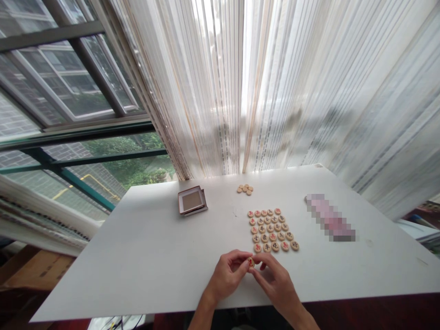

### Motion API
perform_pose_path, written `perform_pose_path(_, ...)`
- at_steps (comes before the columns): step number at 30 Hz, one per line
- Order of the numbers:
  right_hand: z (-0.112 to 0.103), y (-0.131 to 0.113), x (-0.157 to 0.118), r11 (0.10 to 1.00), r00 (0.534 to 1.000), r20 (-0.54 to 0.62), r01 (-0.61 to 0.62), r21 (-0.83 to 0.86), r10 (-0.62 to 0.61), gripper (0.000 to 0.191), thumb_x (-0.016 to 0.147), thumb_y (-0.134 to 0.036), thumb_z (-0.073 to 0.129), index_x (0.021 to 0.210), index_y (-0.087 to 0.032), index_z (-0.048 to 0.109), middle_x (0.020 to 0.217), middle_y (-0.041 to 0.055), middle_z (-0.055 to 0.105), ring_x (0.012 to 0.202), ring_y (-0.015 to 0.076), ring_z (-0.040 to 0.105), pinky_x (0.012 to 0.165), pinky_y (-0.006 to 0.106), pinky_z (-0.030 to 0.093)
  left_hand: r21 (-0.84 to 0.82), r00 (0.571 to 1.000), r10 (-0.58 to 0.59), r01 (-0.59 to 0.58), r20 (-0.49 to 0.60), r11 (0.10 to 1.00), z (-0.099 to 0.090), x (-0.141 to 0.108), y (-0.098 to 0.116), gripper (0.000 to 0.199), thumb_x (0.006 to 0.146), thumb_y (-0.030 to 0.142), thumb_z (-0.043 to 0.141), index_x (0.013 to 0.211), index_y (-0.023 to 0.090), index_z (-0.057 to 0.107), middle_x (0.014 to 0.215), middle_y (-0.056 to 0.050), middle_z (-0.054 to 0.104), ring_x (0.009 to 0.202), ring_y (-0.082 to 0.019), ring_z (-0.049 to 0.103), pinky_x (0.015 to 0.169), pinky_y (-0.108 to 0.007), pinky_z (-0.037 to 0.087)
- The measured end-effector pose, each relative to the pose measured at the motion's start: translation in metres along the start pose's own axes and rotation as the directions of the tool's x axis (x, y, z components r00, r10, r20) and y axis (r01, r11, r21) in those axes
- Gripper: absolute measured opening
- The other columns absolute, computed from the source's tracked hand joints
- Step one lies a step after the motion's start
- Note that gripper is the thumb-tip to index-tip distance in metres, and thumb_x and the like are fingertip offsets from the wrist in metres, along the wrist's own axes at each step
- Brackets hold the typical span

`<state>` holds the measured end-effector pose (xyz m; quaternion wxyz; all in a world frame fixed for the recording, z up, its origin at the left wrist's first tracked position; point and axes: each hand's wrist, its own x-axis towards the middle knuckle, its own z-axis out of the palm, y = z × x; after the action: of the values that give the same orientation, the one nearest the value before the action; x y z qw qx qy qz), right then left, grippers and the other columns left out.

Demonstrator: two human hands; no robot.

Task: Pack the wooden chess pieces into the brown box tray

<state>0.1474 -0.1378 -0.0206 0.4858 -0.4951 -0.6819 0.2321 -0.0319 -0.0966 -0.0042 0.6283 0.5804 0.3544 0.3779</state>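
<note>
Between the fingertips of both hands is a round wooden Chinese chess piece [250,262] with a red character on its face. My left hand [229,274] pinches it from the left, and my right hand [272,274] grips it from the right. Just beyond my hands, Chinese chess pieces [270,228] lie in a square block of rows, face up, some marked in red and others in black. Farther back sits a small loose cluster of pale pieces [245,189], with no characters visible on them.
A shallow open box [191,200] with a brown-rimmed edge stands at the back left of the white table [151,256]. To the right lies a pinkish, pixelated long object [330,217]. Sheer curtains [220,91] hang along the table's far edge, beside a window [79,87].
</note>
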Motion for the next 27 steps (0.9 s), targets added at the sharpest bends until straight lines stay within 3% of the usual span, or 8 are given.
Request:
perform_pose_path(7,-0.0001,-0.0002,-0.0017,1.000,1.000,0.015,0.001,-0.005,-0.001,0.013,0.094,-0.025,0.061,0.106,-0.025,0.064,0.095,0.0042,0.070,0.078,0.0181,0.066,0.071,0.029,0.057,0.002,0.996,-0.045,0.045,-0.076,0.999,0.0058,0.0011,-0.0101,0.034,0.086,0.043,0.072,0.102,0.013,0.069,0.078,-0.006,0.073,0.069,-0.017,0.070,0.066,-0.026,0.058)
perform_pose_path(16,0.0029,0.0037,-0.0031,1.000,1.000,0.021,0.010,-0.014,-0.010,0.012,0.092,-0.025,0.064,0.104,-0.025,0.063,0.094,0.0037,0.069,0.078,0.0188,0.065,0.069,0.029,0.057,0.049,0.993,-0.054,0.059,-0.107,0.997,0.0097,0.0014,-0.0034,0.034,0.088,0.046,0.069,0.095,0.013,0.071,0.084,-0.008,0.074,0.073,-0.018,0.071,0.068,-0.028,0.060)
perform_pose_path(27,0.0019,0.0053,-0.0030,1.000,1.000,-0.004,0.002,-0.024,-0.002,0.013,0.093,-0.030,0.063,0.106,-0.024,0.063,0.095,0.0046,0.069,0.076,0.0184,0.064,0.070,0.030,0.057,0.080,0.999,-0.007,0.010,-0.037,0.997,0.0047,-0.0025,-0.0066,0.036,0.092,0.043,0.063,0.111,0.014,0.071,0.096,-0.011,0.075,0.077,-0.019,0.071,0.073,-0.030,0.060)
